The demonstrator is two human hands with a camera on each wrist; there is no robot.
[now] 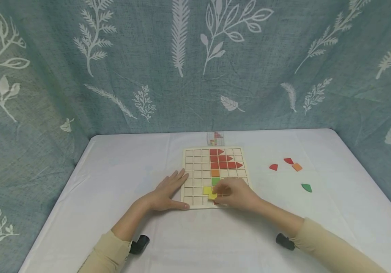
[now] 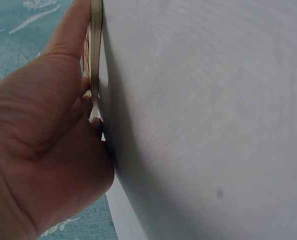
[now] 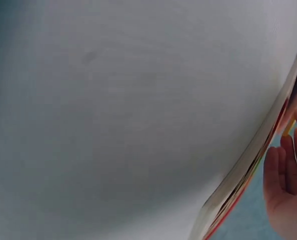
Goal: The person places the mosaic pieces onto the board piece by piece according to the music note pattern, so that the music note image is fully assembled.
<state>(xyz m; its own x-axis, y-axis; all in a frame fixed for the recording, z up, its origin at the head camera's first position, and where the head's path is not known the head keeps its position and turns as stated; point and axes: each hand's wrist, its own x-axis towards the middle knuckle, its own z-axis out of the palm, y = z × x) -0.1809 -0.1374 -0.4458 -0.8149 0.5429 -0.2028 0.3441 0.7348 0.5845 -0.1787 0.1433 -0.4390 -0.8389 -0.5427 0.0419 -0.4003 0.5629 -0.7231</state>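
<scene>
A wooden grid board (image 1: 195,159) lies on the white table (image 1: 120,174), with red, orange, green and yellow tiles set in its cells. My left hand (image 1: 169,191) lies flat with straight fingers against the board's left edge (image 2: 94,60), thumb along its near side. My right hand (image 1: 234,194) hovers over the board's near rows and pinches a yellow tile (image 1: 212,196) beside another yellow tile (image 1: 207,189). In the right wrist view the fingers (image 3: 288,165) curl by the board's edge (image 3: 248,170), seen edge-on.
Loose pieces lie to the right of the board: two red quarter shapes (image 1: 273,167) (image 1: 288,160), an orange square (image 1: 297,167) and a green piece (image 1: 306,187). A small picture card (image 1: 215,138) stands behind the board. A leaf-print curtain (image 1: 195,64) surrounds the table.
</scene>
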